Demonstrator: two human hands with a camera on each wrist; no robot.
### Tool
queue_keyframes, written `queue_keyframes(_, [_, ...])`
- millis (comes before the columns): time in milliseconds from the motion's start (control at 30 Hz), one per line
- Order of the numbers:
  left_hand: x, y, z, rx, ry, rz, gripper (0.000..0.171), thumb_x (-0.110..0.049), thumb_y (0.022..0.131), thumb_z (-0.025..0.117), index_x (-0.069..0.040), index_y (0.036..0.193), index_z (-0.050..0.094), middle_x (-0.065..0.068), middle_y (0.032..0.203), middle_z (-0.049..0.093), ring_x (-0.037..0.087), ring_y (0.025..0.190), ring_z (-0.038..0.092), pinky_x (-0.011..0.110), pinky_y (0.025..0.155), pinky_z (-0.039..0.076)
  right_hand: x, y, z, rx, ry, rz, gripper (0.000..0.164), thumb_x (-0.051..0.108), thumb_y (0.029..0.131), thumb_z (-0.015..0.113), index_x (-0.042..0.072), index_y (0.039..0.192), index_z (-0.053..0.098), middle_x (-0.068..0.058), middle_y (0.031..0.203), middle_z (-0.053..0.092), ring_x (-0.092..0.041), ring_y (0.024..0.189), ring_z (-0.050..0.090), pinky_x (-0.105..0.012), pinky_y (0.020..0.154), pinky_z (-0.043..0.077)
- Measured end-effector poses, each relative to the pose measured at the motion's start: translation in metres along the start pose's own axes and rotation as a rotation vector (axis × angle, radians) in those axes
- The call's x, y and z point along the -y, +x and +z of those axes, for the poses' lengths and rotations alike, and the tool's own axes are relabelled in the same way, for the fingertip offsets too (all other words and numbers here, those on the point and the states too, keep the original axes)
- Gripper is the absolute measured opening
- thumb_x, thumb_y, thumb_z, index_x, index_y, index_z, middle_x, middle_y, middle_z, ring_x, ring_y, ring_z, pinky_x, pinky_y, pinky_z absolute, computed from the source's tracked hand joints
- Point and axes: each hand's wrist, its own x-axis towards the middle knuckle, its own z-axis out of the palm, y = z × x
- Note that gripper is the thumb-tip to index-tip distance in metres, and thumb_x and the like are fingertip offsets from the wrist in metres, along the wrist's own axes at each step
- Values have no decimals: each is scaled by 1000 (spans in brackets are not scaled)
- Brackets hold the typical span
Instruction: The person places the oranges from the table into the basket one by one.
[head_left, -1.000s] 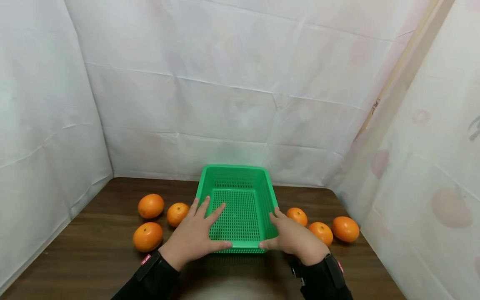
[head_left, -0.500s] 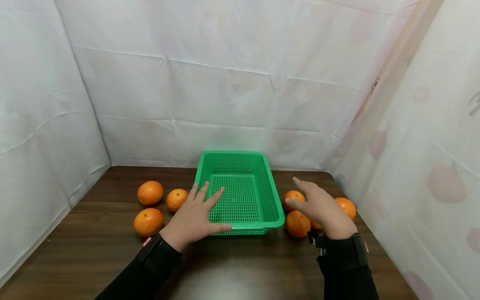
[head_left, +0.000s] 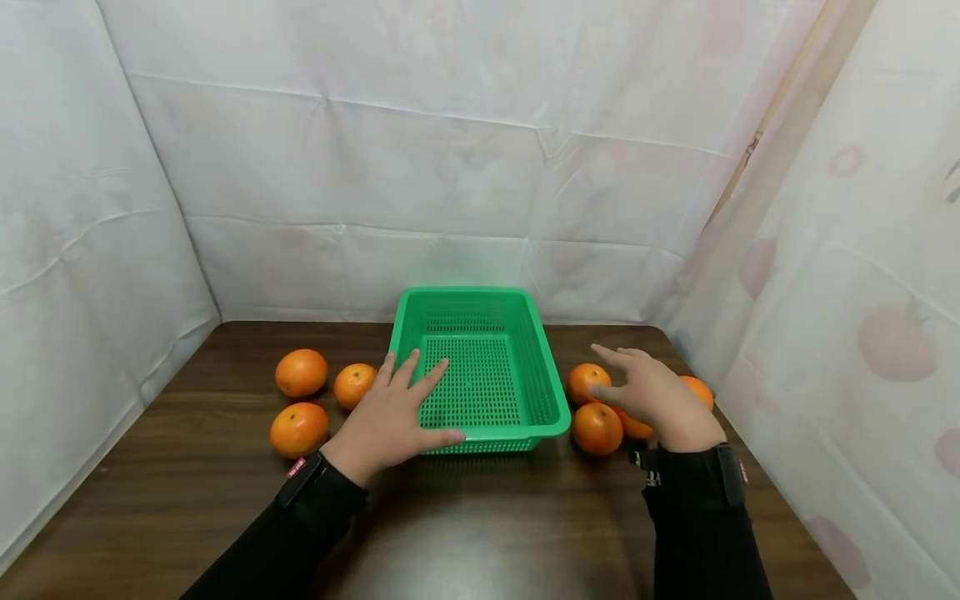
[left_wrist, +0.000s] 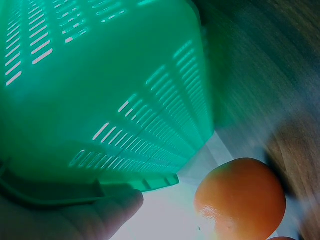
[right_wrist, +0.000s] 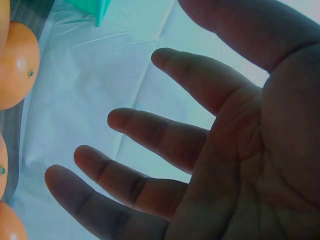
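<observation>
A green slotted plastic basket (head_left: 513, 432) sits in the middle of the table against the back sheet, with nothing inside. My left hand (head_left: 386, 425) rests at its near left corner, fingers spread over the left side and thumb along the front rim. In the left wrist view, fingertips (left_wrist: 127, 202) show at the basket rim beside an orange (left_wrist: 242, 200). My right hand (head_left: 660, 400) hovers over the oranges right of the basket, fingers apart and nothing held. Of those, a rear orange (head_left: 587, 382) and a front orange (head_left: 597, 429) show best; others are partly hidden by the hand.
Left of the basket lie three more oranges: a back one (head_left: 302, 372), a front one (head_left: 298, 430) and one near the left hand (head_left: 354, 385). White sheets (head_left: 420, 167) enclose the dark wooden table (head_left: 480, 525) at the back and both sides.
My right hand has left the basket's right front corner and moved right, over the oranges. My left hand stays at the basket. The head view has tilted down, shifting the scene upward.
</observation>
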Motion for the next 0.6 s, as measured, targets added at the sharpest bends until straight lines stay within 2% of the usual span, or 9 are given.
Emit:
queue_keyframes(267, [0, -2, -2, 11, 15, 9, 102, -91, 76, 42, -33, 156, 18, 19, 158, 13, 48, 139, 2, 68, 107, 18, -3, 7, 10, 69, -4, -3, 68, 34, 92, 70, 15, 150, 40, -23, 148, 37, -45, 132, 31, -61, 99, 36])
queue_keyframes(400, [1, -3, -2, 18, 24, 13, 101, -91, 76, 41, -36, 156, 13, 19, 158, 13, 48, 139, 2, 68, 107, 17, -1, 11, 15, 118, -3, 43, 72, 34, 89, 73, 15, 150, 39, -28, 148, 33, -45, 128, 36, -58, 96, 41])
queue_keyframes(600, [-1, -5, -3, 17, 34, 12, 97, -89, 77, 42, -41, 154, 7, 16, 159, 11, 46, 140, 1, 64, 110, 14, -1, 15, 21, 156, -19, 95, 78, 35, 87, 73, 19, 153, 35, -32, 149, 27, -47, 128, 35, -58, 94, 41])
